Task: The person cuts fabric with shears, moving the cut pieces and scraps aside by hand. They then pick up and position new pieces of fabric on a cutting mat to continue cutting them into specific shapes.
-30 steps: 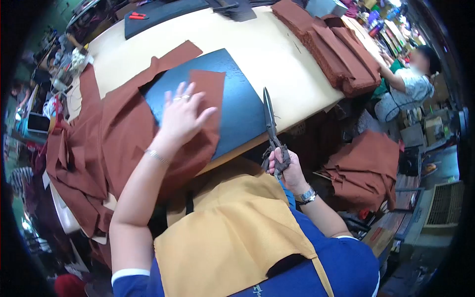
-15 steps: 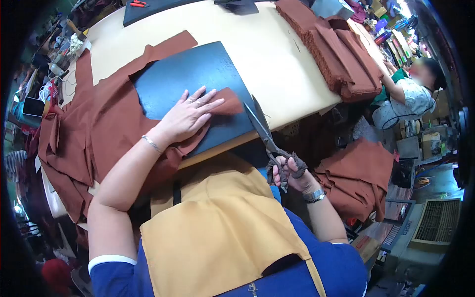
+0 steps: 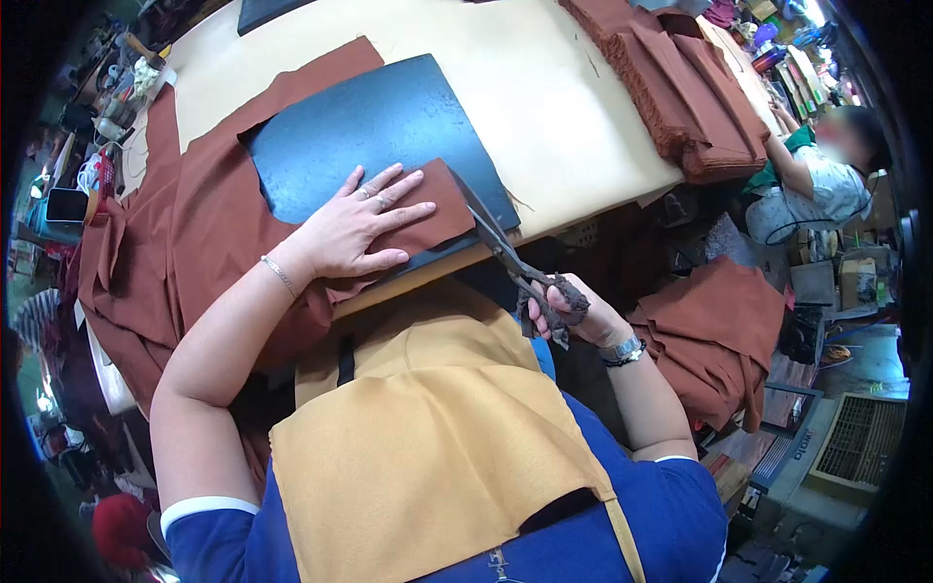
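Observation:
My left hand [image 3: 364, 223] lies flat with fingers spread on a strip of reddish-brown fabric [image 3: 442, 209]. Under that strip is a dark blue-black board [image 3: 360, 112] on the table. My right hand [image 3: 583, 311] grips a pair of large scissors [image 3: 505, 255] by handles wrapped in dark cloth. Their blades point up and left, right at the strip's right edge, and look nearly closed. More of the brown fabric [image 3: 219, 228] spreads left of the board in loose folds and drapes over the table's front edge.
A thick stack of brown fabric pieces [image 3: 680, 97] sits on the cream table [image 3: 544, 107] at the back right. Below the table's right side rests another brown fabric pile [image 3: 714, 330]. A person [image 3: 807, 185] works at far right. A grey machine [image 3: 846, 447] stands lower right.
The strip under my left hand now lies flatter and broader. My scissors have come in to its right edge, their blades closer together. The whole view has shifted slightly.

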Demonstrator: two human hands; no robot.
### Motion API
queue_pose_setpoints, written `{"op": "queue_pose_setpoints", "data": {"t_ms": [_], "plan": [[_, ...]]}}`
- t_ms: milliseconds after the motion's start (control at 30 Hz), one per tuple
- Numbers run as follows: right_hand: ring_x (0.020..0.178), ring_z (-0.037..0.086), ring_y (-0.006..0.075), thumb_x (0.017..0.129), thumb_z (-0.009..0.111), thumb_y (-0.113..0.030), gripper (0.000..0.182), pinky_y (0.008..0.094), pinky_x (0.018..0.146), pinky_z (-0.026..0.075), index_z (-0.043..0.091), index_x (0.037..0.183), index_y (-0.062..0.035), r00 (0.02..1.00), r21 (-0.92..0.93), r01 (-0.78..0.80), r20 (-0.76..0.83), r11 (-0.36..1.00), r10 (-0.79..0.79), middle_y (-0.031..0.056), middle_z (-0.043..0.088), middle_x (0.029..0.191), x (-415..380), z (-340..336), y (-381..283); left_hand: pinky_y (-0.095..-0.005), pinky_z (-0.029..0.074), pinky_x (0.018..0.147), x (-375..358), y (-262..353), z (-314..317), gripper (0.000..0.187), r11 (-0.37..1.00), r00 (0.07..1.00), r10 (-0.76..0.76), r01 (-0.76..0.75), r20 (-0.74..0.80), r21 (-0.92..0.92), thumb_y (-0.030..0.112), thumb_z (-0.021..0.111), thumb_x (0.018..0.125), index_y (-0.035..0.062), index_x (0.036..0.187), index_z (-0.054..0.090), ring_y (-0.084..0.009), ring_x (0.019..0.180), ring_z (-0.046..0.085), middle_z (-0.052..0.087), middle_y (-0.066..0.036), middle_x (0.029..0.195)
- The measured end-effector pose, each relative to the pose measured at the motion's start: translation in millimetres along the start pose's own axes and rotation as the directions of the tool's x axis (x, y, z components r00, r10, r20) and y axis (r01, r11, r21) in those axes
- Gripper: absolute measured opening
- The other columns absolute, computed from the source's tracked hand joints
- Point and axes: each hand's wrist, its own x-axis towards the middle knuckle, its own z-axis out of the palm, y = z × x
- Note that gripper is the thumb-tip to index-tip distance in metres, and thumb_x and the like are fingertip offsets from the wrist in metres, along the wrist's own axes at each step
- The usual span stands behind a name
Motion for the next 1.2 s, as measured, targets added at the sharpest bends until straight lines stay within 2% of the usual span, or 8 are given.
{"op": "queue_pose_setpoints", "data": {"t_ms": [367,500,600,767,900,1000,1200], "plan": [[0.058,0.058,0.0078,0.087,0.066,-0.028,0.026,0.0214,0.055,0.048,0.059,0.079,-0.0038,0.996,-0.16,-0.076,-0.062,0.984,0.067,0.0011,0.059,0.067,-10.0,5.0,-10.6,-0.0604,0.012,0.109,0.5,-1.0,0.6,0.063,1.0,1.0,0.002,-0.002,0.004,-0.017,0.054,0.044,0.087,0.0255,0.142,0.037,-0.0341,0.141,0.017,0.02,-0.009,0.154],[0.058,0.057,0.0075,0.088,0.064,-0.026,0.024,0.0218,0.055,0.048,0.059,0.078,-0.0041,0.994,-0.102,-0.081,-0.082,0.991,0.073,0.0007,0.059,0.067,-10.0,3.3,-10.1,-0.0631,0.018,0.107,-0.3,-0.3,0.7,0.062,1.0,0.999,0.019,-0.019,-0.03,0.022,0.056,0.047,0.087,0.0276,0.142,0.037,-0.0336,0.14,0.021,0.023,-0.008,0.153],[0.057,0.057,0.0074,0.088,0.064,-0.024,0.022,0.0219,0.055,0.049,0.06,0.078,-0.0041,0.993,-0.197,-0.1,-0.088,0.975,0.084,0.0003,0.059,0.067,-4.2,7.9,-18.4,-0.0635,0.017,0.107,0.0,2.4,-1.1,0.063,0.999,1.0,0.021,-0.02,-0.021,0.039,0.058,0.046,0.087,0.0283,0.142,0.037,-0.0336,0.14,0.021,0.023,-0.008,0.153],[0.057,0.057,0.007,0.088,0.064,-0.023,0.022,0.0209,0.053,0.047,0.06,0.077,-0.0042,0.996,-0.208,-0.07,-0.075,0.976,0.055,0.0002,0.059,0.065,0.2,11.9,-23.0,-0.0626,0.013,0.108,0.2,2.4,0.6,0.067,1.0,1.0,0.007,-0.007,-0.002,0.022,0.063,0.043,0.085,0.0268,0.142,0.038,-0.0341,0.141,0.019,0.02,-0.008,0.154],[0.056,0.057,0.0065,0.087,0.064,-0.024,0.023,0.0206,0.053,0.047,0.06,0.077,-0.0041,0.993,-0.26,-0.091,-0.091,0.961,0.069,0.0004,0.059,0.066,-6.3,11.1,-23.8,-0.0626,0.013,0.108,0.1,2.0,0.6,0.067,1.0,1.0,0.005,-0.005,0.001,0.016,0.063,0.043,0.085,0.027,0.142,0.038,-0.0341,0.141,0.018,0.02,-0.008,0.154],[0.056,0.057,0.0065,0.087,0.065,-0.025,0.024,0.0206,0.053,0.047,0.06,0.077,-0.0041,0.987,-0.226,-0.137,-0.117,0.964,0.113,0.0003,0.059,0.066,-10.9,9.9,-22.5,-0.0629,0.013,0.108,0.3,2.5,-0.5,0.068,1.0,1.0,0.002,-0.002,-0.002,0.013,0.064,0.043,0.085,0.027,0.142,0.038,-0.0341,0.141,0.018,0.021,-0.007,0.154],[0.057,0.057,0.007,0.087,0.065,-0.025,0.024,0.021,0.053,0.047,0.059,0.079,-0.0039,0.988,-0.189,-0.121,-0.119,0.975,0.1,-0.0003,0.058,0.066,-1.5,15.7,-26.2,-0.0646,0.017,0.107,0.7,6.9,0.5,0.065,0.999,0.999,0.044,-0.043,-0.024,0.033,0.062,0.045,0.086,0.0284,0.141,0.039,-0.0346,0.14,0.021,0.024,-0.007,0.152]]}}
